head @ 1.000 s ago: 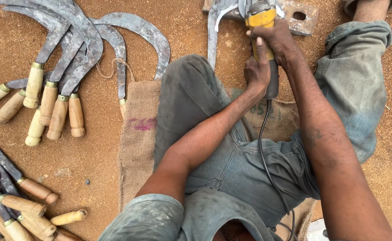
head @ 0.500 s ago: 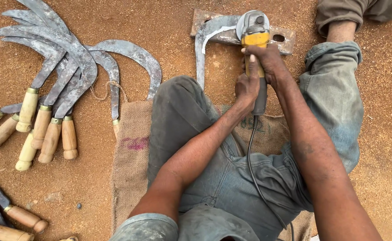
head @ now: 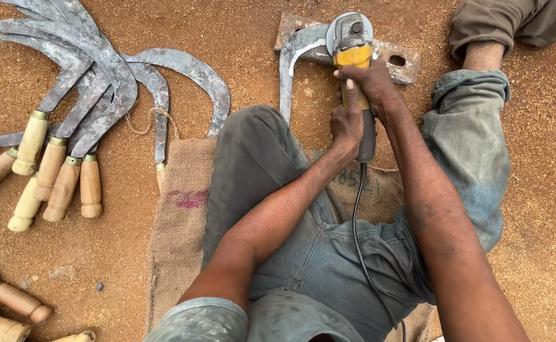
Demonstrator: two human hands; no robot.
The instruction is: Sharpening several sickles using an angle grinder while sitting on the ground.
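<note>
- Head view looks straight down on a person sitting on a burlap sack spread on sandy ground.
- Both hands are wrapped around a yellow angle grinder: the right hand grips the body up near the head, the left hand is clamped on the dark rear handle just behind it, so the two are touching.
- The grinder's disc guard sits on a curved sickle blade, which lies across a flat metal plate.
- The grinder's black cord trails back over the lap.
- Well left of the grinder there's a fanned pile of sickles with wooden handles.
- More wooden-handled ones are far off at the lower left.
</note>
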